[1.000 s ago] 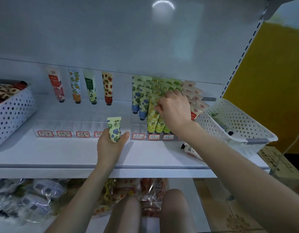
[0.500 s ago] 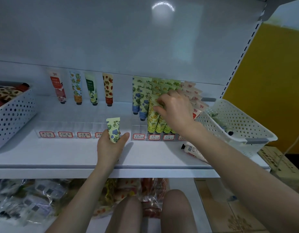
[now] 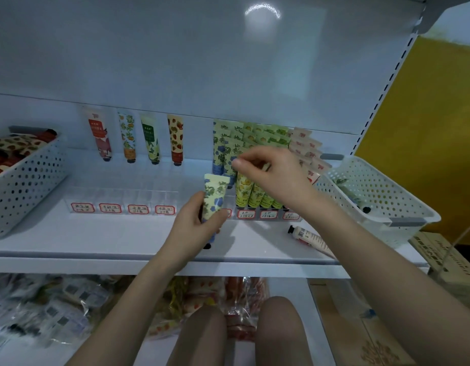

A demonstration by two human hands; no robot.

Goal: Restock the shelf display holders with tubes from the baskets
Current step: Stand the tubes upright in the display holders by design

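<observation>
My left hand (image 3: 191, 228) grips a pale yellow tube with blue flowers (image 3: 215, 196), upright, just in front of the clear display holder (image 3: 255, 213) with red labels. That holder carries rows of blue-flower tubes (image 3: 223, 151), yellow and green tubes (image 3: 251, 191) and pink-white tubes (image 3: 308, 149). My right hand (image 3: 273, 173) hovers over these rows with curled fingers, thumb and forefinger close together at the blue-flower row; whether they pinch a tube is unclear. A white perforated basket (image 3: 382, 204) stands to the right with a few tubes inside.
A second clear holder (image 3: 123, 204) to the left has bare compartments, with several sample tubes (image 3: 149, 138) on the back wall above. Another basket (image 3: 27, 178) with tubes stands far left. One white tube (image 3: 312, 237) lies loose on the shelf. Packaged goods fill the lower shelf.
My left hand has carried the blue-flower tube to the right, up to the filled holder. My right hand has lifted off the yellow row and shifted toward the blue-flower row.
</observation>
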